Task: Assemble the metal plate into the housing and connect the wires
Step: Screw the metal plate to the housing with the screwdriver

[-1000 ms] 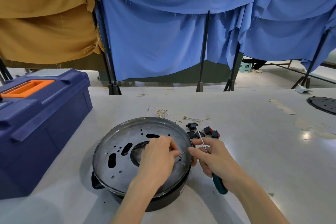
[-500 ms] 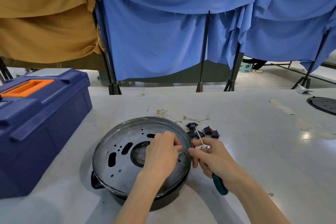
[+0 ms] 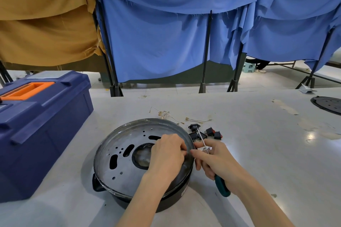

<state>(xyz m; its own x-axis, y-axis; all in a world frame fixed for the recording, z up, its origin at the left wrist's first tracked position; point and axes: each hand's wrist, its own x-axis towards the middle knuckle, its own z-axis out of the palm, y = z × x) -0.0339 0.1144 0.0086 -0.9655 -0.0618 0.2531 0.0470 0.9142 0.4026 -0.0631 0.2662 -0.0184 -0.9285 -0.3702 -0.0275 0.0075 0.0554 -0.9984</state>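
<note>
So the metal plate (image 3: 129,162) is sitting in the top of the black housing (image 3: 166,202), round silvery disc with a big centre hole and a bunch of slots and small holes, and the whole thing is on the grey table (image 3: 258,153) right in front of the person. The left hand (image 3: 168,155) is on top of the plate's right side, fingers curled with the tips bunched at the rim; honestly can't tell if they're pinching anything, it's too small to see. The right hand (image 3: 215,160) is just beside the housing on the right, gripping a screwdriver (image 3: 222,187). The teal handle pokes out under the palm with the lower fingers wrapped round it, and the index finger is stretched out so its tip almost meets the left fingertips. The metal shaft runs up and away from the hand, toward a little pile of black switches and sockets (image 3: 212,132) lying just beyond the housing. The loose wires (image 3: 164,114) with small terminals are on the table behind the housing, not connected to it. A dark blue toolbox (image 3: 42,125) with an orange handle sits off to the left, and a black round cover (image 3: 328,105) is at the far right edge
</note>
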